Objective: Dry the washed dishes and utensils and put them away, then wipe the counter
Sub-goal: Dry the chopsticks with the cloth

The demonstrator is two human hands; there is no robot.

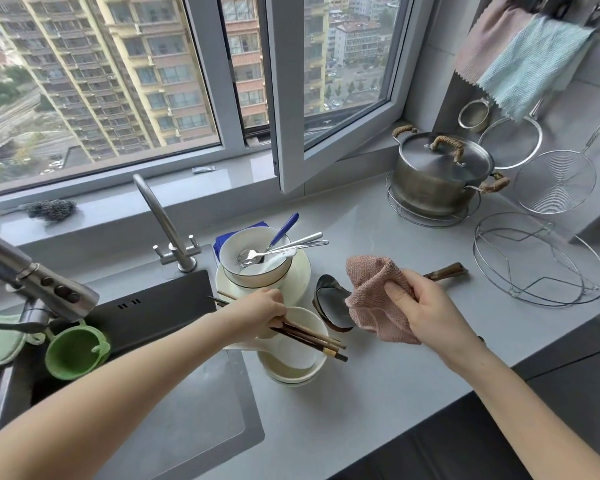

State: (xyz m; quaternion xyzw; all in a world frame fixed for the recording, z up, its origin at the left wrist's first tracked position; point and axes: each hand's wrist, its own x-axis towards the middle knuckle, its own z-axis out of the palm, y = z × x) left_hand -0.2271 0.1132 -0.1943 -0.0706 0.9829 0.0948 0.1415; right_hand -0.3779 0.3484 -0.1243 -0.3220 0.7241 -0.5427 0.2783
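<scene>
My left hand (261, 311) grips a bundle of dark wooden chopsticks (312, 338) over a stack of white bowls (293, 367) on the grey counter (378, 393). A bunched pink cloth (374, 296) is held in my right hand (425, 311), just right of a dark ladle (331, 308) whose wooden handle sticks out behind the hand. Behind them, a white bowl (255, 259) with several spoons and a fork (284, 245) sits on a white plate (297, 277).
A dark sink (153, 317) with two taps (163, 223) lies to the left, a green strainer cup (75, 351) at its edge. A lidded steel pot (440, 174), a wire rack (537, 258) and hanging strainers (555, 181) stand at the right. An open window sash (329, 98) juts over the counter.
</scene>
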